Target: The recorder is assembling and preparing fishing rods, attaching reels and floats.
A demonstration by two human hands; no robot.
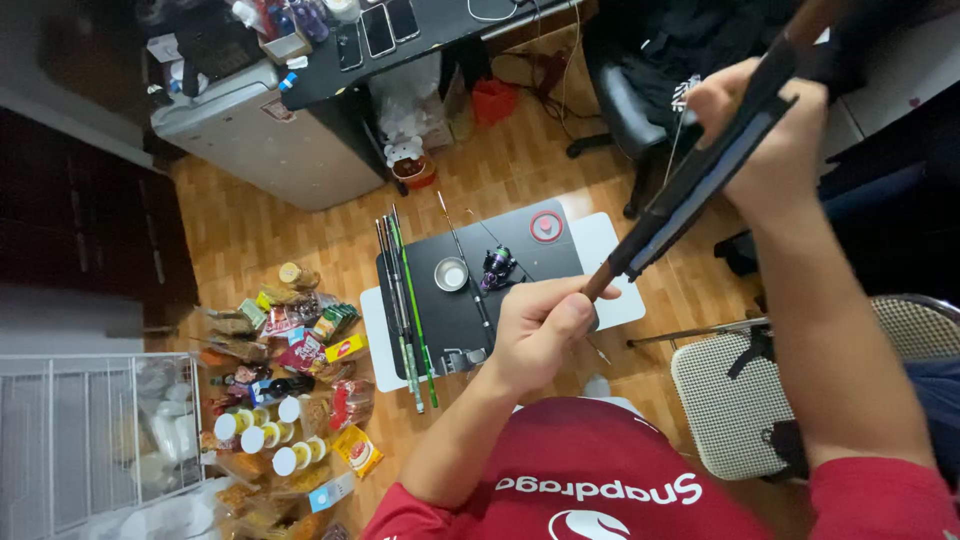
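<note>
My left hand point(540, 330) is closed around the brown lower end of a long dark fishing rod point(610, 275) that slants up to the right. My right hand point(770, 130) grips the rod higher up, around a dark blue-grey sleeve point(700, 185) that covers it. Below the hands, on the wooden floor, lies a black mat point(520, 235) on a white board. On the mat are several thin rods point(405, 310), green and black, a purple fishing reel point(497, 266), a small round metal bowl point(451, 274) and a red round disc point(546, 227).
A pile of snack packets and white-lidded cups point(285, 390) sits on the floor at left, beside a white wire rack point(90, 440). A grey cabinet point(255, 130) and a dark desk with phones point(390, 40) stand at the back. A black office chair point(625, 105) and a mesh-seat stool point(735, 395) are at right.
</note>
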